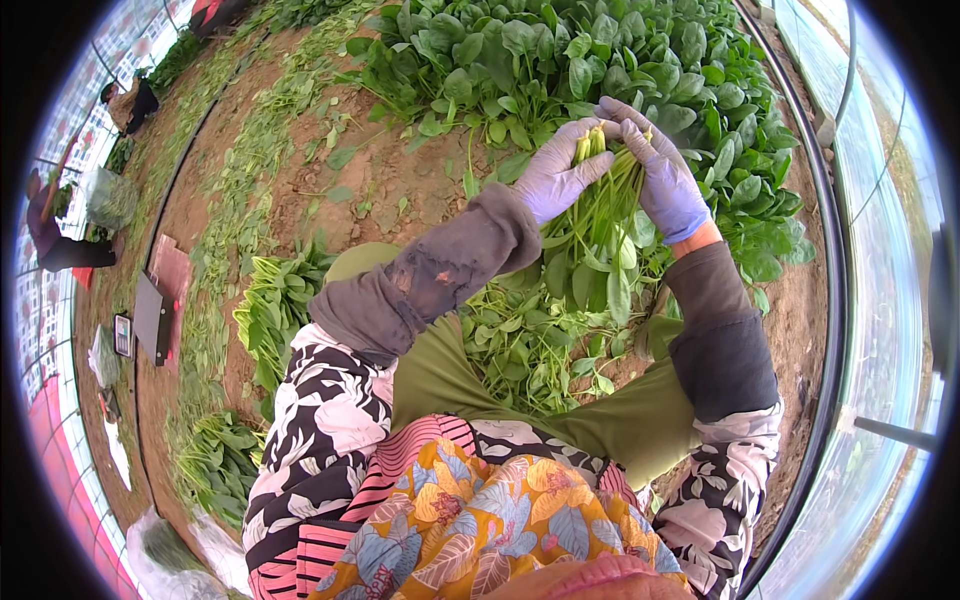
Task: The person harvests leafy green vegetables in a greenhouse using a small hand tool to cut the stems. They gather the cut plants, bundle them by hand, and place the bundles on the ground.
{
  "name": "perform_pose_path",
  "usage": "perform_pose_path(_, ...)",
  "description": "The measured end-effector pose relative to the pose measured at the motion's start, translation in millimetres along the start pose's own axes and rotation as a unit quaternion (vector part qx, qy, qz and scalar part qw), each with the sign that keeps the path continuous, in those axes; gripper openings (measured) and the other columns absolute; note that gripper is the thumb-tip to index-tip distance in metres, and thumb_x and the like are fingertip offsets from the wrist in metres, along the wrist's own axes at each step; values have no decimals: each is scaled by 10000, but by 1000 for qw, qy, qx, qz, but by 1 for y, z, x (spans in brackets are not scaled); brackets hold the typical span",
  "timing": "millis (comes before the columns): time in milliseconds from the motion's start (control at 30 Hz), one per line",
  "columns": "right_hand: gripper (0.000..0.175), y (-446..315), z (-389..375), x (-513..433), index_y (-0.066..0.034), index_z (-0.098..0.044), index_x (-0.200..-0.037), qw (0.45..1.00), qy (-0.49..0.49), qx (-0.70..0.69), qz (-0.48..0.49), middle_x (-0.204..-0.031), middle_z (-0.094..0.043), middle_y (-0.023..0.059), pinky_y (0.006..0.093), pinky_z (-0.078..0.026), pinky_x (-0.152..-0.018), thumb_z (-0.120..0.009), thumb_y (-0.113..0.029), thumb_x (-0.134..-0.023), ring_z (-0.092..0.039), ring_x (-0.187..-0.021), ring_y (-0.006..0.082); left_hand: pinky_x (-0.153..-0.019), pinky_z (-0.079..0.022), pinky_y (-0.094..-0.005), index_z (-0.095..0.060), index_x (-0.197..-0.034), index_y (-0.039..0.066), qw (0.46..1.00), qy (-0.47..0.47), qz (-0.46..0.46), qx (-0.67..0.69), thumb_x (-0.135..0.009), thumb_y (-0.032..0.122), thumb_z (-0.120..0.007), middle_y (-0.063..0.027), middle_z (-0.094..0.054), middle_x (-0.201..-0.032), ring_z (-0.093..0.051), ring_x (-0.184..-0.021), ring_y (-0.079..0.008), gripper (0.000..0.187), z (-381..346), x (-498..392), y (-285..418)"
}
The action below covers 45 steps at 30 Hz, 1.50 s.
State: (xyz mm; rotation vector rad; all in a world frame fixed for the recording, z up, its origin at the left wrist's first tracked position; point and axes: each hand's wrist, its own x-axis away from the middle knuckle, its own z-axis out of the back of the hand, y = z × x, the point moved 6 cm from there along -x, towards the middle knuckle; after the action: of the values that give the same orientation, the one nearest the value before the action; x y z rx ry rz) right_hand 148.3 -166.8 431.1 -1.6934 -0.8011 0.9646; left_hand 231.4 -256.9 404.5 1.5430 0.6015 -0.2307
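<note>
Both of my hands wear thin, pale gloves. A bunch of spinach (pixel 596 214) hangs between them, cut stem ends up and leaves down. My left hand (pixel 559 171) grips the bunch near its stem ends. My right hand (pixel 666 169) curls around the stems from the other side, its fingertips close to those of the left. Beyond my hands stands a dense bed of growing spinach (pixel 555 56). Below the bunch, loose spinach leaves (pixel 525 349) lie on the soil between my knees.
Piled spinach bunches (pixel 281 304) and another pile (pixel 217 457) lie at my left. Farther left are a dark box (pixel 152 319), a scale-like device with a display (pixel 122 335) and plastic bags (pixel 161 555). A black pipe (pixel 829 300) borders clear sheeting (pixel 885 315) at right. Other people (pixel 64 225) work far left.
</note>
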Motion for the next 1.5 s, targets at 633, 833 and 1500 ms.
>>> perform_pose_path(633,480,-7,3,-5,-8,-434,-1375,1000,10,12,23,-1305,-544,95,275,-378,-1014,-506,-288,-993,-501,-1133,133,-676,-475,-206,-662,-957,17,977,71,201,-9,-809,65,-718,1,-640,-807,-571,-723,-63,165,13,6,6)
perform_pose_path(833,462,-3,-4,-6,-11,-447,-1369,998,-9,65,9,-1278,-565,97,287,-359,-1031,-504,-277,-995,-510,-1133,135,-659,-463,-222,-684,-897,17,967,63,221,-112,-776,62,-747,2,-645,-808,-562,-716,-71,144,14,3,-3)
perform_pose_path(1500,144,13,19,-1,-10,-616,-980,991,4,125,-47,-952,-650,30,244,-480,-822,-627,-135,-908,-587,-867,86,-813,-489,-225,-615,-1076,24,977,57,181,95,-873,106,-688,-6,-639,-965,-591,-876,-81,231,19,4,-12)
